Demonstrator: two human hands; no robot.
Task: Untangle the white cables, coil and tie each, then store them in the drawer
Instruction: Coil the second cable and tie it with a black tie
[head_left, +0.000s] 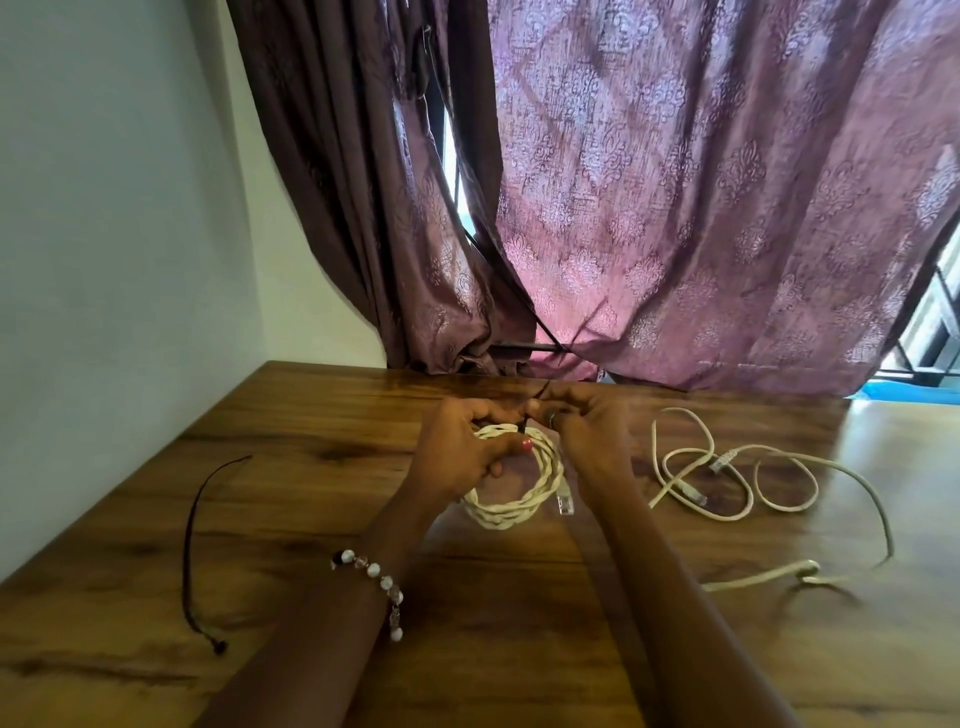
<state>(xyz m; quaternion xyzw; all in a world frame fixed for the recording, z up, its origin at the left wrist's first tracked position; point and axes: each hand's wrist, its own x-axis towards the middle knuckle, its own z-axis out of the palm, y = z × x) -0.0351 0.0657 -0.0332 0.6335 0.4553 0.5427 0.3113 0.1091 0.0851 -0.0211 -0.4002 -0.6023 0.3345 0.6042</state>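
Both hands are working at the far edge of the coiled white cable (511, 483), which is lying mid-tabletop: the left hand (457, 447) is gripping the coil, while the right hand (582, 426) is pinching a dark tie (530, 410) there, so this cable looks coiled and nearly tied. A second white cable (769, 483) is lying loose and looped to the right, still needing coiling. A spare dark cord (192, 535) is waiting at left. No drawer is showing. The wooden tabletop (311, 415) is sitting against a pale wall and purple curtains (675, 208).
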